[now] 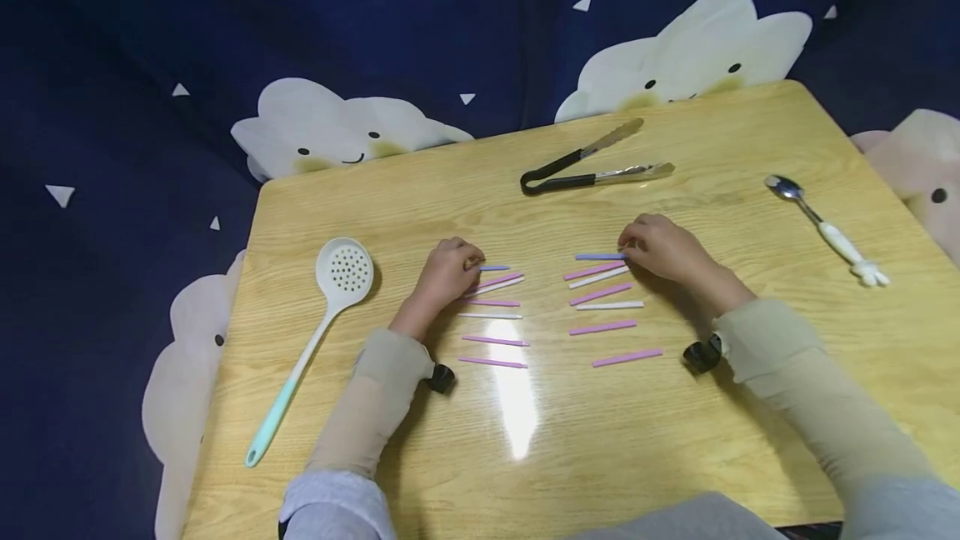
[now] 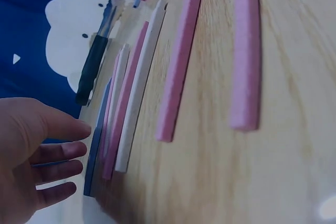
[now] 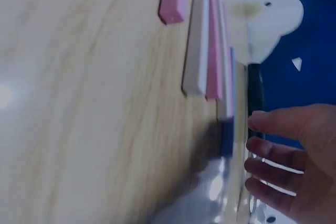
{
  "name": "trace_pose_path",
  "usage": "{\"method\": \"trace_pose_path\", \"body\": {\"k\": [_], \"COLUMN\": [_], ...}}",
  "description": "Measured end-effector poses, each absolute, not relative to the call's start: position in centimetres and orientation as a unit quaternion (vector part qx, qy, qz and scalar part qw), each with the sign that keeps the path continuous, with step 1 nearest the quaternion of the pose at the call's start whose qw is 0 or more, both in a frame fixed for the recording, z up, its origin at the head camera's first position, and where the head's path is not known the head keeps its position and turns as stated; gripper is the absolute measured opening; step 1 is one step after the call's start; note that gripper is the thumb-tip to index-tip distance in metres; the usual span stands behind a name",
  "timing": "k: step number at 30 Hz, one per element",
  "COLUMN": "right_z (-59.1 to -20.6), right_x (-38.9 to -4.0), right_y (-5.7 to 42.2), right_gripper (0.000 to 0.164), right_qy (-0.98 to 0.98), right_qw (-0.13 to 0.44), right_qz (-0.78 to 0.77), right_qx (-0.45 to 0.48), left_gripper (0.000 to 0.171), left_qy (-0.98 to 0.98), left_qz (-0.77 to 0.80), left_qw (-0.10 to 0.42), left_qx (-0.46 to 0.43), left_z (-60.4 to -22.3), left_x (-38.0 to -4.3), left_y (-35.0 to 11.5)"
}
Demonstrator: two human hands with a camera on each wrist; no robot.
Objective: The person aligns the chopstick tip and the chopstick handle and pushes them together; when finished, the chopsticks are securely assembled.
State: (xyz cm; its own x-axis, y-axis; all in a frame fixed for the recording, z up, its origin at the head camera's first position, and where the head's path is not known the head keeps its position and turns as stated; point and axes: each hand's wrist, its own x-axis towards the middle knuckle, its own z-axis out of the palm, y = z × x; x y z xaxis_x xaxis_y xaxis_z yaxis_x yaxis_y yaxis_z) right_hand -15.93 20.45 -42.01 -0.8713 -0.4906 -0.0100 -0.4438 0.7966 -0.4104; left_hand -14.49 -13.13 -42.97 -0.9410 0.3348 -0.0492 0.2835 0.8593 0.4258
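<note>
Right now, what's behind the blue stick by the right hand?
Behind that blue stick comes some table, then black-handled tongs, then a cloud-patterned curtain. The curtain covers whatever is behind it, so I can't see that.

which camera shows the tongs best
The head view: it shows the tongs whole from above, both arms spread apart. The left wrist view catches their dark handle and some metal at a slant; the right wrist view shows a dark handle partly hidden behind the right hand.
</note>
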Motion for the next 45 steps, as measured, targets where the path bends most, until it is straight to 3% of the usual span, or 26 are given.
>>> {"method": "trace_pose_path", "body": {"k": [7,12,30,45], "right_z": [-42.3,-42.3,-39.5,-36.7], "right_x": [-17.1,-17.7,-17.6,-15.2], "right_y": [18.3,17.4,16.9,16.5], "right_gripper": [0.006,0.007,0.003,0.004], "right_qy": [0.939,0.942,0.943,0.897], "right_qw": [0.114,0.123,0.099,0.016], "right_qz": [-0.179,-0.150,-0.160,-0.304], "right_qx": [-0.271,-0.273,-0.276,-0.321], "left_gripper": [0.014,0.008,0.008,0.010], "left_qy": [0.966,0.967,0.958,0.931], "left_qz": [0.174,0.165,0.236,0.312], "left_qw": [0.061,0.052,0.033,-0.038], "left_qx": [0.183,0.185,0.158,0.184], "left_z": [-43.2,-43.4,-41.9,-38.1], "left_x": [-14.8,-14.9,-14.4,-11.7], "left_y": [-12.6,-12.6,-12.8,-12.3]}}
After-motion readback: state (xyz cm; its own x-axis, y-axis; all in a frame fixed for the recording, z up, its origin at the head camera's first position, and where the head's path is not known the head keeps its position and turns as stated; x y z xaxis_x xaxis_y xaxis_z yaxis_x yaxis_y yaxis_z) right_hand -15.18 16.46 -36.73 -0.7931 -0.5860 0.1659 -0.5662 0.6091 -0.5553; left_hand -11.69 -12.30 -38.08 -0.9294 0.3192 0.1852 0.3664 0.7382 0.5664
